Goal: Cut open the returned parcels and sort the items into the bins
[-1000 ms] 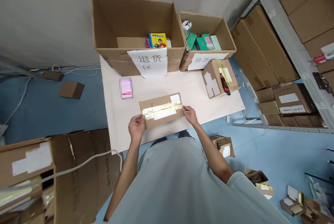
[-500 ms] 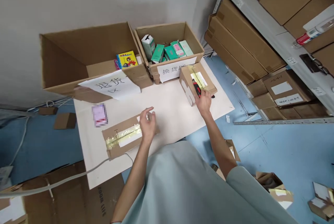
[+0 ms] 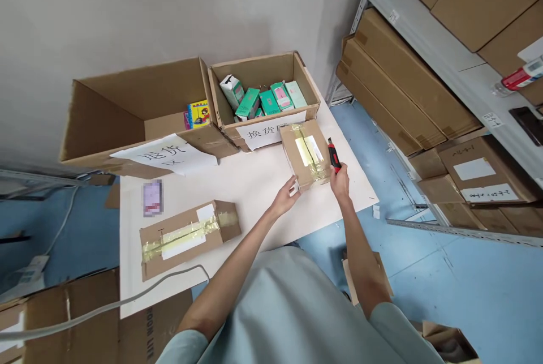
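My right hand [image 3: 340, 184] is wrapped round a red and black utility knife [image 3: 334, 157], its blade out and pointing away from me, at the right side of a small taped cardboard box [image 3: 300, 151]. Yellowish tape and a white label cover the top of that box. My left hand [image 3: 285, 197] reaches its near left corner with fingers apart; whether they touch it I cannot tell. A longer taped carton [image 3: 229, 229] lies on the white table [image 3: 263, 183] to the left.
Behind stand two open cardboard boxes: a large one [image 3: 106, 92] with colourful books, and a smaller one [image 3: 314, 105] with several green packets [image 3: 248, 105]. A blurred purple item [image 3: 153, 197] lies at left. A grey cable [image 3: 161, 279] crosses the near edge. Shelving [image 3: 453, 61] with cartons is at right.
My left hand has left the longer carton and moved right to the small box. My right hand has lifted the knife off the box top to its right side. The small box has turned slightly.
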`<state>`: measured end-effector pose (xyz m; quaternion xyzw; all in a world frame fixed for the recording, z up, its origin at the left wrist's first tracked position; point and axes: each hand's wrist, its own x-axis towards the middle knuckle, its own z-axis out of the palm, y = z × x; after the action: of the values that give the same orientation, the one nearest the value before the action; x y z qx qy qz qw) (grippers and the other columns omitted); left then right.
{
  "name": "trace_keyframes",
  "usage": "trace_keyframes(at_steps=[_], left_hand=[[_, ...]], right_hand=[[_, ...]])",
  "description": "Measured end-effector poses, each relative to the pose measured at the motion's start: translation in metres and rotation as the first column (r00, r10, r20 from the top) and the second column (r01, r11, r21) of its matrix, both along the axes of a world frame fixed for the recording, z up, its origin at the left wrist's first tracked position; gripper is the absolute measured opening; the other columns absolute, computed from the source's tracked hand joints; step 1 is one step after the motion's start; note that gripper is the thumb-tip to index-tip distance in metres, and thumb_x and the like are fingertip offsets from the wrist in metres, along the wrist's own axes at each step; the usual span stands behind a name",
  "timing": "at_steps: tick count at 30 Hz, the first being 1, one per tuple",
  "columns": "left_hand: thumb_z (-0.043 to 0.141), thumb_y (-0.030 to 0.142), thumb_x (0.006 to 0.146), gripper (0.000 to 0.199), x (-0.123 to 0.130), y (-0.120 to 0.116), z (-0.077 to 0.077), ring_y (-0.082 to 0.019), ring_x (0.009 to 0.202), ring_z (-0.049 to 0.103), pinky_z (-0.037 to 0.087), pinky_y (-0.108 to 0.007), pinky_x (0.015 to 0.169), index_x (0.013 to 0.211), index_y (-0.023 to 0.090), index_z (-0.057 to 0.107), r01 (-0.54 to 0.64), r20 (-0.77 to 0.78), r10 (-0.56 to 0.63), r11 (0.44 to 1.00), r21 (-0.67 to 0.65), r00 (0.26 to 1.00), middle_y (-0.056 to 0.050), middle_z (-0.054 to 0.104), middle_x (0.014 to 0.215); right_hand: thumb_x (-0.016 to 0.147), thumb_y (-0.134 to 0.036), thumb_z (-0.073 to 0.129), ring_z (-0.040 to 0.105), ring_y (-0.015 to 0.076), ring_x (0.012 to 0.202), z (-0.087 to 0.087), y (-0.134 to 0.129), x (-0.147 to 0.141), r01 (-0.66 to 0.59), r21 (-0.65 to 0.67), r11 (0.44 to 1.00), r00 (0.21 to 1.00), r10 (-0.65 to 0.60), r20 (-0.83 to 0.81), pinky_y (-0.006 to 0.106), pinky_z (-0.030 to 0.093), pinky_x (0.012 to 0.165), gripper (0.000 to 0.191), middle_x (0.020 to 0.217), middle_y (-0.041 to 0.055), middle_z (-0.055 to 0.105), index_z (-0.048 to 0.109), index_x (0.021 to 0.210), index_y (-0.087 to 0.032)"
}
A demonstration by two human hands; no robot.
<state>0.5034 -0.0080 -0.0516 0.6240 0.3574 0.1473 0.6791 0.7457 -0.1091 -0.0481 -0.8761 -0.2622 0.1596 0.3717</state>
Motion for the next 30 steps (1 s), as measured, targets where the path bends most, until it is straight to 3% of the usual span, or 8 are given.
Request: trace_keyframes(at_steps=[4,10,18,20,22,25,27,30], left_hand=[[0.095,0.061,0.082,0.097,-0.011,-0.017,-0.006,-0.045,0.176,0.033,0.037,-0.063,0.141,0.166,0.025,0.065,-0.001,0.039,0.001,1.0,0.002,0.999,-0.02,0.036,0.189],[0.092,0.066,0.083,0.092,-0.059,-0.019,-0.002,-0.045,0.175,0.035,0.042,-0.06,0.139,0.161,0.021,0.071,-0.128,-0.002,0.128,0.991,0.027,0.992,-0.022,0.034,0.189],[0.087,0.058,0.091,0.068,-0.095,0.011,0.018,-0.041,0.164,0.055,0.049,-0.06,0.133,0.151,0.027,0.076,-0.299,0.076,0.294,0.952,0.064,0.953,-0.017,0.054,0.179],[0.083,0.055,0.095,0.06,-0.126,0.018,0.026,-0.039,0.163,0.056,0.049,-0.058,0.133,0.148,0.026,0.077,-0.414,0.089,0.405,0.898,0.145,0.91,-0.016,0.059,0.175],[0.082,0.051,0.097,0.053,-0.168,0.024,0.033,-0.036,0.162,0.058,0.045,-0.057,0.136,0.143,0.025,0.078,-0.533,0.069,0.534,0.807,0.254,0.842,-0.016,0.065,0.168],[0.081,0.048,0.098,0.049,-0.245,0.031,0.041,-0.036,0.161,0.057,0.035,-0.056,0.142,0.138,0.02,0.079,-0.633,0.041,0.684,0.65,0.42,0.729,-0.017,0.068,0.164],[0.081,0.046,0.099,0.047,-0.299,0.032,0.043,-0.035,0.162,0.056,0.034,-0.056,0.143,0.137,0.018,0.079,-0.666,0.036,0.753,0.558,0.494,0.658,-0.018,0.067,0.163],[0.085,0.044,0.098,0.046,-0.372,0.029,0.041,-0.035,0.163,0.054,0.033,-0.055,0.143,0.136,0.02,0.079,-0.702,-0.011,0.83,0.478,0.528,0.557,-0.016,0.067,0.163]], right_hand=[[0.114,-0.054,0.043,0.077,0.0406,0.127,-0.008,-0.007,-0.022,-0.019,0.018,1.0,1.0,0.019,-0.001,0.054,0.061,0.108,0.056,0.144,0.0319,0.074,0.05,0.151,-0.012],[0.113,-0.062,0.041,0.078,0.04,0.126,-0.012,0.004,-0.066,-0.112,0.063,0.992,0.993,0.114,-0.025,0.053,0.061,0.108,0.062,0.144,0.0315,0.074,0.05,0.151,-0.014],[0.114,-0.069,0.034,0.073,0.0369,0.137,0.025,0.024,-0.104,-0.076,0.213,0.974,0.994,0.058,0.09,0.054,0.059,0.116,0.068,0.144,0.0299,0.071,0.053,0.149,-0.015],[0.114,-0.071,0.03,0.078,0.0315,0.121,0.036,0.023,-0.123,-0.098,0.292,0.951,0.995,0.09,0.042,0.05,0.064,0.106,0.065,0.133,0.0223,0.075,0.054,0.146,-0.019],[0.113,-0.074,0.031,0.077,0.0237,0.087,0.045,0.025,-0.145,-0.121,0.358,0.926,0.984,0.158,-0.076,0.04,0.066,0.083,0.062,0.107,0.0098,0.074,0.057,0.137,-0.023],[0.107,-0.082,0.048,0.051,0.0144,0.052,0.055,0.032,-0.189,-0.15,0.39,0.909,0.917,0.276,-0.288,0.027,0.048,0.051,0.056,0.073,-0.0079,0.052,0.059,0.116,-0.028],[0.103,-0.085,0.054,0.046,0.0131,0.048,0.06,0.037,-0.224,-0.217,0.378,0.9,0.848,0.365,-0.384,0.025,0.042,0.047,0.056,0.067,-0.0109,0.045,0.058,0.107,-0.029],[0.107,-0.084,0.04,0.062,0.0165,0.056,0.068,0.044,-0.28,-0.341,0.317,0.885,0.753,0.459,-0.471,0.028,0.053,0.054,0.06,0.07,-0.0059,0.057,0.06,0.106,-0.027]])
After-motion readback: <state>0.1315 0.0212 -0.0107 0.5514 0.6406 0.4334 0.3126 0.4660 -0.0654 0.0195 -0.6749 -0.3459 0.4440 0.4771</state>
